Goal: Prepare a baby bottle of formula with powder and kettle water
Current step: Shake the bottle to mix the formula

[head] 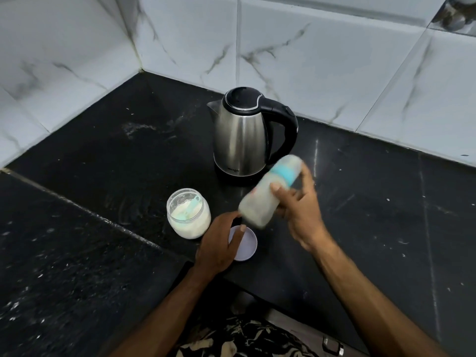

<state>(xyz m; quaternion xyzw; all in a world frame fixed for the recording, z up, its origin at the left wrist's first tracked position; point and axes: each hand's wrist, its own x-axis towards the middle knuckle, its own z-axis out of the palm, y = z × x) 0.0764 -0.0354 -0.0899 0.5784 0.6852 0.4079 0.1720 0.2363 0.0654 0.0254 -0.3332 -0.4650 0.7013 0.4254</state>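
Observation:
My right hand (pixel 298 210) grips a baby bottle (pixel 262 199) with a blue collar and clear cap; the bottle is tilted, cap end up toward the kettle, and blurred by motion. Pale milky liquid shows inside it. My left hand (pixel 219 243) rests on a lilac jar lid (pixel 247 243) lying on the black counter, one finger laid across it. To the left of the lid stands an open glass jar of white powder (pixel 188 215) with a turquoise scoop (pixel 192 206) in it. A steel kettle (pixel 242 135) with a black handle and shut lid stands behind them.
The black stone counter (pixel 103 163) forms a corner under white marble-pattern wall tiles (pixel 309 52). Powder specks and smears mark the counter to the left of the kettle. The counter's front edge runs close below my left wrist.

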